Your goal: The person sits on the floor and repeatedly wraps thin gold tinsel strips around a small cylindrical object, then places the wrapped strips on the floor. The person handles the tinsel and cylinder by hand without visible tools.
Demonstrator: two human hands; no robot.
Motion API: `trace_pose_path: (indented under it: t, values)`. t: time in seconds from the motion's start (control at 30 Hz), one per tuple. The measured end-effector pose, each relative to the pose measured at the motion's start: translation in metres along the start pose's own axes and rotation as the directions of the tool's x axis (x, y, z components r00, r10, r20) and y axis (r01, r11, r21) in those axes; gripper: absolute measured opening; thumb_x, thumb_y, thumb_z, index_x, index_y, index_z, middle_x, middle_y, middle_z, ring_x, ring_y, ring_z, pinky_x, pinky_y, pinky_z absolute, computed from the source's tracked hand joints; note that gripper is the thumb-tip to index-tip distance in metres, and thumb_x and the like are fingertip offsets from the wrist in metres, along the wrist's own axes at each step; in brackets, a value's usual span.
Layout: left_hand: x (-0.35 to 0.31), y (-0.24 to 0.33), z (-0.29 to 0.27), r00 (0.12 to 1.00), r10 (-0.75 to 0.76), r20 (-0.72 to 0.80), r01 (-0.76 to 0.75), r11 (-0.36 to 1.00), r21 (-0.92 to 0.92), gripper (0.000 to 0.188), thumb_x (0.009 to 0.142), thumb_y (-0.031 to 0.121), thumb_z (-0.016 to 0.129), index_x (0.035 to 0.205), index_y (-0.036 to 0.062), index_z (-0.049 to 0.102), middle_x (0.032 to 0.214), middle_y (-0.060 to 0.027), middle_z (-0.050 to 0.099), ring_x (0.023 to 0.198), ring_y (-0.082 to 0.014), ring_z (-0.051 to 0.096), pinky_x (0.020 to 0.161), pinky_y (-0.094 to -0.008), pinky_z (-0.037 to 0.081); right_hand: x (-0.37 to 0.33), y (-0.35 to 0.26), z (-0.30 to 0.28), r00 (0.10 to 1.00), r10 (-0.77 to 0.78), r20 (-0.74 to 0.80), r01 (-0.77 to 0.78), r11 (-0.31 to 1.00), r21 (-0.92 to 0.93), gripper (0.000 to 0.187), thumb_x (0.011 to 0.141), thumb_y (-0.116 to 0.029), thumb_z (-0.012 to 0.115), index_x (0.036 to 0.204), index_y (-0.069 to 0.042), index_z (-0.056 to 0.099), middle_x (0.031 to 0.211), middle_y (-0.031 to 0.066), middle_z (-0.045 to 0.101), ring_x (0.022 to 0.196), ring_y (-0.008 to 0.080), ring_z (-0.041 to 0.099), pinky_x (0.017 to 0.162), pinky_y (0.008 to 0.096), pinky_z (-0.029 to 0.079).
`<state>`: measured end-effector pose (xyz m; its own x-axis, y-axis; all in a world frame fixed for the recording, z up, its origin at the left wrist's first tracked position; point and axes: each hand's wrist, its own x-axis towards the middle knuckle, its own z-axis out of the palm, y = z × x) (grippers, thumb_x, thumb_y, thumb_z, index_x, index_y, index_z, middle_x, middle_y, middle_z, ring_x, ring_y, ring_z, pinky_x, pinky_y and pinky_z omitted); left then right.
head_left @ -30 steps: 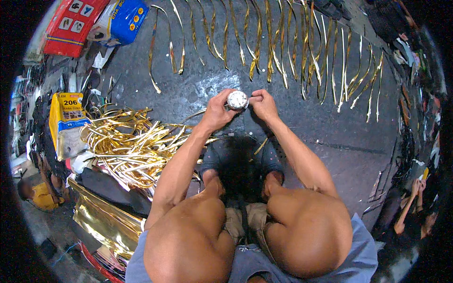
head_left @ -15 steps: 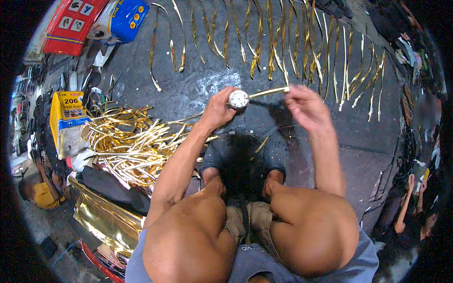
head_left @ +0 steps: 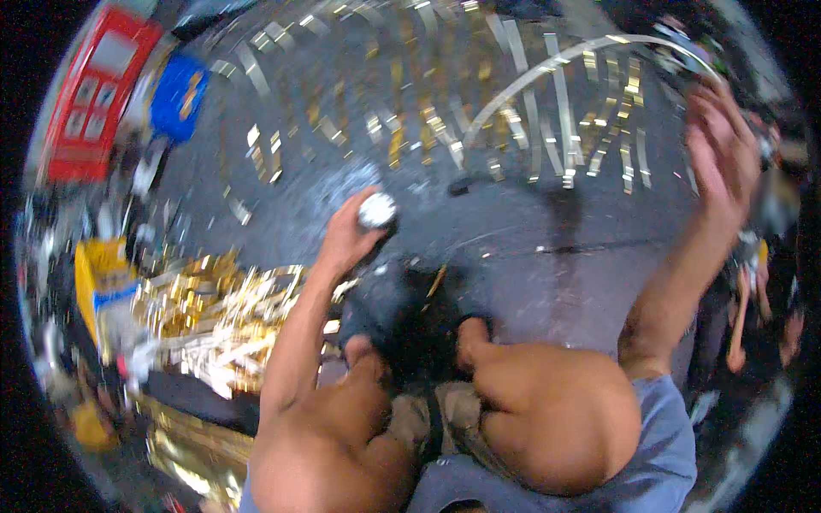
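I sit on the dark floor with my knees bent. My left hand (head_left: 346, 235) grips a small roll of silvery tape (head_left: 377, 209) in front of me. My right hand (head_left: 723, 150) is raised far out to the right, pinching the end of a long shiny strip (head_left: 547, 64) that arcs from the roll up across the picture. The frame is motion-blurred, so fine detail is lost.
Several gold strips (head_left: 479, 120) lie in rows on the floor ahead. A heap of gold ribbon (head_left: 214, 316) and a yellow box (head_left: 98, 278) sit at my left. A red box (head_left: 90, 90) and a blue object (head_left: 180, 94) are at the far left.
My right hand has pulled away from the roll, far to the right and up, drawing out a long strip. My left hand keeps the roll in about the same place.
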<state>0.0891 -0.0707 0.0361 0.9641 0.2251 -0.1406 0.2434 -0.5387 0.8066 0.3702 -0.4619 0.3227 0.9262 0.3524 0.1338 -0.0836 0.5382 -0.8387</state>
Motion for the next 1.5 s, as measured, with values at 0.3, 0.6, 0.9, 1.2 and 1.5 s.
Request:
trace_pose_path:
  t: [0.3, 0.6, 0.9, 1.2, 1.5]
  values:
    - [-0.098, -0.091, -0.018, 0.971, -0.107, -0.214, 0.207, 0.828, 0.521, 0.035, 0.081, 0.013, 0.075, 0.114, 0.0031, 0.071, 0.116, -0.0223, 0.064, 0.113, -0.0423, 0.060, 0.098, -0.0474, 0.050, 0.121, -0.075, -0.147, 0.963, -0.207, -0.175, 0.191, 0.976, -0.104, 0.031, 0.095, -0.006, 0.069, 0.124, 0.003, 0.063, 0.105, 0.0088, 0.069, 0.090, 0.0160, 0.066, 0.073, 0.0230, 0.057]
    - [-0.118, -0.098, -0.023, 0.971, 0.057, -0.234, 0.106, 0.770, 0.629, 0.016, 0.076, 0.009, 0.079, 0.088, 0.0037, 0.071, 0.100, -0.0155, 0.061, 0.099, -0.0380, 0.059, 0.082, -0.0466, 0.052, 0.031, -0.033, -0.360, 0.425, -0.440, -0.791, 0.256, 0.897, -0.361, 0.008, 0.089, -0.009, 0.072, 0.094, -0.006, 0.066, 0.080, 0.0035, 0.061, 0.076, 0.0203, 0.063, 0.065, 0.0337, 0.049]
    - [-0.135, -0.100, -0.029, 0.956, 0.036, -0.293, 0.136, 0.826, 0.547, 0.009, 0.082, 0.007, 0.075, 0.086, 0.0012, 0.069, 0.087, -0.0166, 0.063, 0.082, -0.0400, 0.062, 0.075, -0.0484, 0.051, -0.068, 0.231, -0.271, 0.559, -0.350, -0.752, -0.661, 0.360, -0.659, 0.012, 0.078, -0.014, 0.072, 0.086, -0.006, 0.079, 0.089, 0.0161, 0.077, 0.086, 0.0301, 0.075, 0.075, 0.0433, 0.057]
    - [-0.099, -0.111, -0.055, 0.872, -0.185, -0.452, 0.207, 0.978, -0.002, 0.014, 0.093, 0.011, 0.065, 0.087, -0.0019, 0.063, 0.072, -0.0083, 0.060, 0.066, -0.0156, 0.052, 0.063, -0.0336, 0.046, -0.128, 0.372, 0.069, 0.828, 0.483, 0.286, 0.014, 0.491, -0.871, 0.091, 0.071, -0.033, 0.089, 0.145, -0.004, 0.045, 0.135, 0.0259, 0.052, 0.126, 0.0426, 0.053, 0.107, 0.0484, 0.046]
    - [-0.091, -0.107, -0.071, 0.856, -0.513, -0.063, 0.514, 0.858, -0.003, 0.031, 0.082, 0.028, 0.077, 0.099, 0.0011, 0.079, 0.087, -0.0103, 0.077, 0.081, -0.0182, 0.070, 0.078, -0.0352, 0.054, -0.133, 0.405, 0.108, 0.933, 0.345, 0.099, -0.115, 0.550, -0.827, 0.058, 0.073, -0.027, 0.091, 0.119, -0.003, 0.064, 0.107, 0.0130, 0.073, 0.100, 0.0255, 0.071, 0.089, 0.0387, 0.055]
